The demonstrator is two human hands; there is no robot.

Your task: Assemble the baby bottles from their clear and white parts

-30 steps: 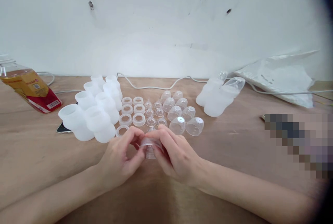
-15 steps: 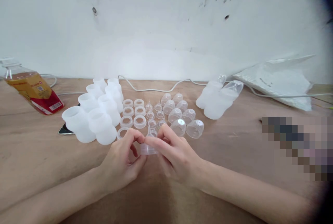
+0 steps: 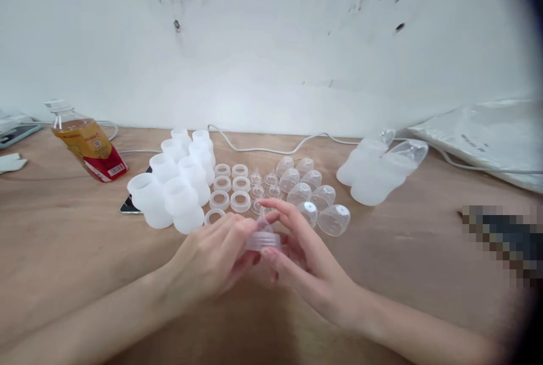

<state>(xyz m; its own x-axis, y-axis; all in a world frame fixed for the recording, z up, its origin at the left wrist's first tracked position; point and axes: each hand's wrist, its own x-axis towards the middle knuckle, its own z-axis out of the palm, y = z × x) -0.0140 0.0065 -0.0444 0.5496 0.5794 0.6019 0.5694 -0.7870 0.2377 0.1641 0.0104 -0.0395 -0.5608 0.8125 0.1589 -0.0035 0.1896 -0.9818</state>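
Between my two hands is a clear screw ring [image 3: 263, 240] with a baby bottle nipple [image 3: 263, 222] standing up through it. My left hand [image 3: 214, 249] grips the ring's left side, with its fingers folded and partly hidden. On the other side, my right hand [image 3: 311, 260] has its thumb against the ring's front and its index finger over by the nipple's tip. Just beyond are several loose rings [image 3: 219, 200] in two columns, several clear nipples [image 3: 257, 191] and several clear dome caps [image 3: 334, 220]. My hands hide part of the nearest pieces.
White bottle bodies [image 3: 185, 204] stand in two rows at left, beside a dark phone [image 3: 130, 205]. A drink bottle [image 3: 92, 147] is farther left. Capped bottles [image 3: 371, 184] stand at right, near a plastic bag [image 3: 487, 133]. A white cable [image 3: 263, 149] runs along the wall.
My right hand has opened round the ring, its index finger now near the nipple tip and thumb in front. The left fingers have closed over the ring's side. The view has shifted left.
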